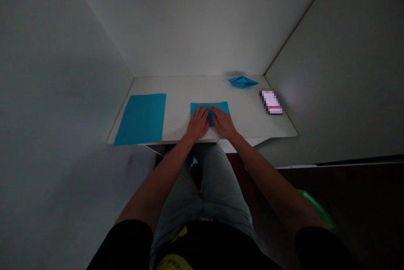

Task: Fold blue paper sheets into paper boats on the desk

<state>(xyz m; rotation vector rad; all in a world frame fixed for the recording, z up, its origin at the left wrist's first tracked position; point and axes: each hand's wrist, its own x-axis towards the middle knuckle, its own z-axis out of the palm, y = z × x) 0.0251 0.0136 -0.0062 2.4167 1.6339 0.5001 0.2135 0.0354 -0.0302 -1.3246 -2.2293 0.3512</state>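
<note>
One blue paper (211, 118) on the table (176, 114), near its front edge before me | looks light and thin, probably easy to crease or tear; I'd take it by its edges | my left hand (198, 123): fairly flat on it, gripping nothing | my right hand (224, 123): fingers slightly bent, resting on it, gripping nothing

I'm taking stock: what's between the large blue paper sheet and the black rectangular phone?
Head view: a smaller blue paper rectangle under left hand and right hand; farther back, a folded blue paper boat.
</note>
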